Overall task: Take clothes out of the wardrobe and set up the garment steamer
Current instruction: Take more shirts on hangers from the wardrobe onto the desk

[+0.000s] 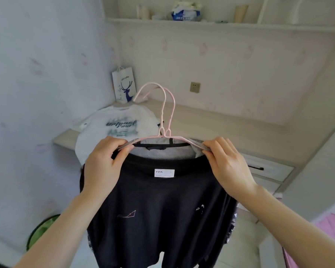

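A black T-shirt (162, 213) with a white neck label hangs in front of me on pink hangers (165, 111), two hooks showing side by side. A grey mesh garment (162, 151) hangs just behind it. My left hand (103, 167) pinches the left shoulder of the hangers and the fabric there. My right hand (228, 165) pinches the right shoulder the same way. A white printed T-shirt (114, 130) lies spread on the desk (211, 120) behind. No steamer is in view.
A paper bag with a deer print (124, 86) leans in the desk's corner. A wall socket (195, 87) sits above the desk. Drawers with a black handle (259, 168) are at right, a shelf (201, 21) above, a green-lined bin (41, 231) at lower left.
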The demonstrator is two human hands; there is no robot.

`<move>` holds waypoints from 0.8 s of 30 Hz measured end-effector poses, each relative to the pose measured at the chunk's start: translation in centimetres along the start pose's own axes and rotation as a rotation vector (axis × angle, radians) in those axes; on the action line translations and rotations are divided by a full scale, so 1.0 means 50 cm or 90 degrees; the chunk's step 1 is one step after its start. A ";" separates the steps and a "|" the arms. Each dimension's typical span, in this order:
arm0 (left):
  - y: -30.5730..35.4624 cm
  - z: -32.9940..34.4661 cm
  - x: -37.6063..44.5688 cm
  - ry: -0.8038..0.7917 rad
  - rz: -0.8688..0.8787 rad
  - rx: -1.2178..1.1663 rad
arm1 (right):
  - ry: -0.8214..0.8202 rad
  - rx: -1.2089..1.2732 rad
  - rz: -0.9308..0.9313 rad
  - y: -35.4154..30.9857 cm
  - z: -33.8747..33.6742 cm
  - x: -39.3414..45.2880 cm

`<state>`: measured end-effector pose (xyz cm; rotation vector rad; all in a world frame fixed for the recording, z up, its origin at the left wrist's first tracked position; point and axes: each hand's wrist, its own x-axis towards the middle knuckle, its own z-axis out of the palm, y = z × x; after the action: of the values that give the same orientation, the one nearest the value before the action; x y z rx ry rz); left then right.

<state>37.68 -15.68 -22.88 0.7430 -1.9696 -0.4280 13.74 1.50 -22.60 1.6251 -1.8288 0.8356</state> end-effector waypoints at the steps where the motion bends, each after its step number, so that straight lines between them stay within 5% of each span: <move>1: -0.024 -0.007 0.012 0.004 0.000 -0.001 | -0.002 0.006 -0.004 -0.008 0.022 0.016; 13: -0.205 -0.048 0.150 0.049 -0.038 0.045 | -0.005 0.063 -0.025 -0.048 0.225 0.195; 24: -0.323 -0.006 0.378 0.064 -0.080 0.242 | 0.041 0.111 -0.084 0.037 0.425 0.433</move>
<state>36.34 -40.24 -19.46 1.1105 -1.9364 -0.0835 9.37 -28.53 -20.48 1.7834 -1.6234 0.9985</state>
